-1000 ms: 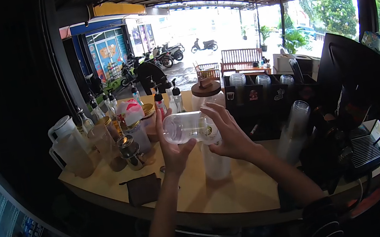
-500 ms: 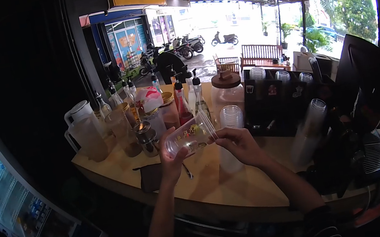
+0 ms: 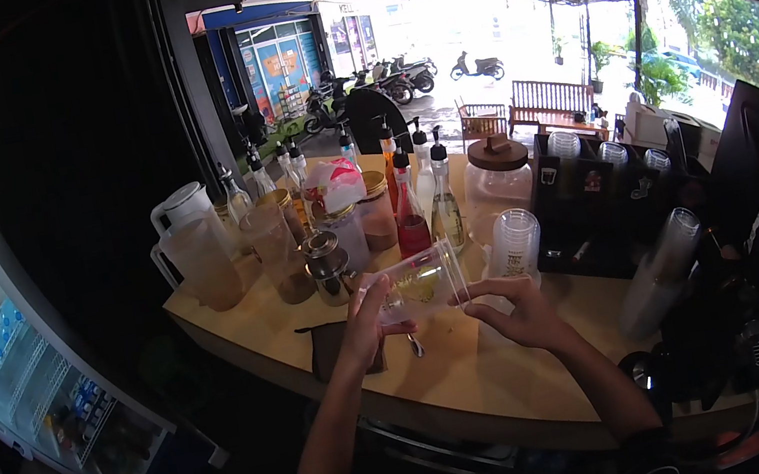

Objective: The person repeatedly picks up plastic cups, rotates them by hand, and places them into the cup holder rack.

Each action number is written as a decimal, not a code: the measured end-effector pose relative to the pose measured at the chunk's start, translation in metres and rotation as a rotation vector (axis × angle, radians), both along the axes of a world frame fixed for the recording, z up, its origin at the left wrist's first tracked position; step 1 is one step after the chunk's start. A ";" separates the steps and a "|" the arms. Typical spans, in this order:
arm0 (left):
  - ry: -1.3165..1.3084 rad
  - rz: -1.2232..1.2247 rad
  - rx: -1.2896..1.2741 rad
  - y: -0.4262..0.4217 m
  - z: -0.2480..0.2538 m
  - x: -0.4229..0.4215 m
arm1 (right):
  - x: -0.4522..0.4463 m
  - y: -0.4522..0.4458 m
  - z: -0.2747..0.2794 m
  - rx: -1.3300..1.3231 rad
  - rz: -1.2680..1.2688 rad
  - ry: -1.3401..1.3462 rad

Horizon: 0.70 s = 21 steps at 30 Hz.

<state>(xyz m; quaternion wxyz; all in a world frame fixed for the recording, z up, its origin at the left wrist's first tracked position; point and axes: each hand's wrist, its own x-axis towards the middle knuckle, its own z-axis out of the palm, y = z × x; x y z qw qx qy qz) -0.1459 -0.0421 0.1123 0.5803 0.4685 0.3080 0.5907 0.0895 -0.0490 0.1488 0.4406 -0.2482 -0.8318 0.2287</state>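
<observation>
Above the wooden counter (image 3: 445, 378), a clear plastic cup (image 3: 421, 288) with a printed design lies on its side between my hands, its rim pointing right. My left hand (image 3: 365, 329) is wrapped around the base end of the cup. At the rim, my right hand (image 3: 518, 314) pinches the edge between thumb and fingers. The rim looks doubled, but I cannot tell whether a second cup is nested inside. Just behind my right hand stands a stack of clear cups (image 3: 516, 245). A dark cloth (image 3: 331, 352) and a spoon (image 3: 417, 344) lie under my left hand.
Pump bottles (image 3: 409, 216), plastic pitchers (image 3: 204, 268), a metal pot (image 3: 328, 264) and lidded jars (image 3: 378, 212) crowd the counter's back left. A wooden-lidded jar (image 3: 498, 177) stands behind the cups. Dark equipment (image 3: 730, 266) fills the right; a glass-door fridge (image 3: 47, 367) is at left.
The view has swung left, so the counter's things appear farther right. The cup has tilted closer to horizontal, with both hands still on it.
</observation>
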 end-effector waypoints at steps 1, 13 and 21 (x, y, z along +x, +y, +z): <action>0.029 0.003 0.001 0.005 0.002 -0.002 | -0.003 0.005 -0.001 -0.142 0.099 0.111; 0.199 0.172 0.530 0.045 -0.010 -0.022 | -0.036 0.031 0.013 -0.482 0.173 0.339; 0.080 0.088 0.355 0.050 -0.005 -0.020 | -0.047 0.029 0.007 -0.471 0.100 0.392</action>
